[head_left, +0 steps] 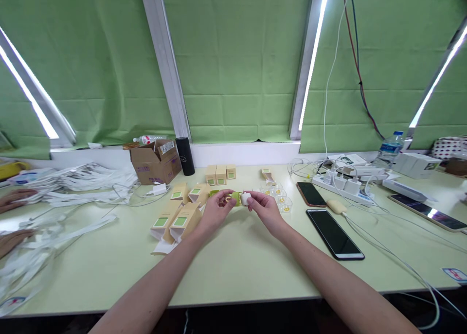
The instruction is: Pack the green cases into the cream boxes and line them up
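Above the middle of the table, a small bottle-like item (237,199) with a green body and a white end lies level between my two hands. My left hand (219,208) has its fingers closed round the green part. The white end is pinched by my right hand (265,208). Just left of my left hand lie several small tan boxes (187,218) with green squares, some with their white flaps open. Beside my right hand sit several clear plastic cups (285,205) with yellow centres. Fingers partly hide the item, so its exact kind is unclear.
Behind stand more tan boxes (221,174), an open carton (155,164) and a black cylinder (185,156). Phones (335,234), cables and a power strip (343,188) lie at right. Another person's hands (16,198) are at far left among white strips (80,183).
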Tool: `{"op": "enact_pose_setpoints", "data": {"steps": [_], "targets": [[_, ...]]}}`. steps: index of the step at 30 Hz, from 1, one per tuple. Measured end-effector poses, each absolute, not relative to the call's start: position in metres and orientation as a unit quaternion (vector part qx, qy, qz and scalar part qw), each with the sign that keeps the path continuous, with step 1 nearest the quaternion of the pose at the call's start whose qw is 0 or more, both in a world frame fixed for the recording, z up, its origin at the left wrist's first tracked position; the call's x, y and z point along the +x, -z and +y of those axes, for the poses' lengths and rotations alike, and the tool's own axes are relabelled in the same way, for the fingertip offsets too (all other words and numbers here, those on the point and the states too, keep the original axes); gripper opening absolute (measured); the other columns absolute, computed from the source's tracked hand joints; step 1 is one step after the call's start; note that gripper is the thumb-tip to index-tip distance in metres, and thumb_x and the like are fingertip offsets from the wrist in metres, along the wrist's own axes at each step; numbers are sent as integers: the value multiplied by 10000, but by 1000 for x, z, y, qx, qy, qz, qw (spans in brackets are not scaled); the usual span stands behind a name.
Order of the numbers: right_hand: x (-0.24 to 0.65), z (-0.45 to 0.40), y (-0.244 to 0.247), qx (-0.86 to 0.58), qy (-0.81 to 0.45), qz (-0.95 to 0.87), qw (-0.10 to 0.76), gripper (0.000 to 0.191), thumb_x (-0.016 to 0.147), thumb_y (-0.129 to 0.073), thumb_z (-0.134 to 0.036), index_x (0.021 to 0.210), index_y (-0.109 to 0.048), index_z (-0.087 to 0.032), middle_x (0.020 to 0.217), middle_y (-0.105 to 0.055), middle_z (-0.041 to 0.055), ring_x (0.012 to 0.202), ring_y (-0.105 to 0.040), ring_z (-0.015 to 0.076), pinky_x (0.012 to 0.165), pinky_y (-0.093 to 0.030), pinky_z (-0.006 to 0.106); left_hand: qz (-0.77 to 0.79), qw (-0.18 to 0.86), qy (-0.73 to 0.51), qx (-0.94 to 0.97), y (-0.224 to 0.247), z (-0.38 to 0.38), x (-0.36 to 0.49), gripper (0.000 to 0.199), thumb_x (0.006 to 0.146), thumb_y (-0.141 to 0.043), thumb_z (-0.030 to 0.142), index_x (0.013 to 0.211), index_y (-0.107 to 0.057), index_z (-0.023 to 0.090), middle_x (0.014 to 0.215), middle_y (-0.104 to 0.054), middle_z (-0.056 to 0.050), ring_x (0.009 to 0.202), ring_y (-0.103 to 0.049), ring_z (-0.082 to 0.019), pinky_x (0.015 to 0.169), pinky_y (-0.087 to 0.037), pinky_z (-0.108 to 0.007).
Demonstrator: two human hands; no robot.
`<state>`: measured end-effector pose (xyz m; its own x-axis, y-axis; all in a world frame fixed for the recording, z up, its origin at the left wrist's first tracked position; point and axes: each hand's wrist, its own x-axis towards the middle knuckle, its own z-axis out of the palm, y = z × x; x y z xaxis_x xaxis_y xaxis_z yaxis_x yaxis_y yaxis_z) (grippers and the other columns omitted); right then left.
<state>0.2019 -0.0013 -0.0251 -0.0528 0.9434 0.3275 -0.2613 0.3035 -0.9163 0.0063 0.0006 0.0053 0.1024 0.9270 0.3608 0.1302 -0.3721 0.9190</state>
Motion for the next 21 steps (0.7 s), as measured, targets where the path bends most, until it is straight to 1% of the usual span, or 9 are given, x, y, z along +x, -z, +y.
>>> {"op": "enact_pose_setpoints", "data": {"steps": [8, 11, 17, 21], "targets": [[201, -3, 25, -335, -485, -540, 600, 473, 766, -841, -564, 1067, -814, -201, 716, -691, 15, 647, -568, 161, 675, -494, 328, 412, 374, -521, 647, -5, 0, 7, 439, 742, -852, 531, 1029, -769, 209, 811, -739, -48, 747, -660, -214, 709, -499, -326], [200, -3, 25, -337, -483, -544, 597, 462, 764, -837, -570, 1046, -819, -205, 687, -675, 11, 644, -574, 165, 672, -496, 330, 414, 372, -521, 647, -6, -1, 8, 424, 728, -862, 513, 1011, -771, 210, 834, -754, -55, 764, -673, -222, 718, -505, -330], [199, -3, 25, -338, -480, -542, 601, 462, 752, -843, -575, 1022, -822, -200, 670, -669, 6, 629, -571, 161, 656, -487, 325, 446, 339, -493, 665, -8, -2, 9, 423, 746, -839, 495, 1033, -771, 191, 853, -764, -70, 792, -696, -247, 738, -535, -354], [199, -3, 24, -334, -486, -546, 595, 468, 749, -845, -578, 1027, -825, -202, 655, -663, -1, 623, -577, 162, 666, -498, 329, 441, 333, -491, 673, -9, -3, 9, 398, 754, -837, 473, 1032, -768, 197, 877, -765, -72, 806, -696, -250, 753, -540, -359]]}}
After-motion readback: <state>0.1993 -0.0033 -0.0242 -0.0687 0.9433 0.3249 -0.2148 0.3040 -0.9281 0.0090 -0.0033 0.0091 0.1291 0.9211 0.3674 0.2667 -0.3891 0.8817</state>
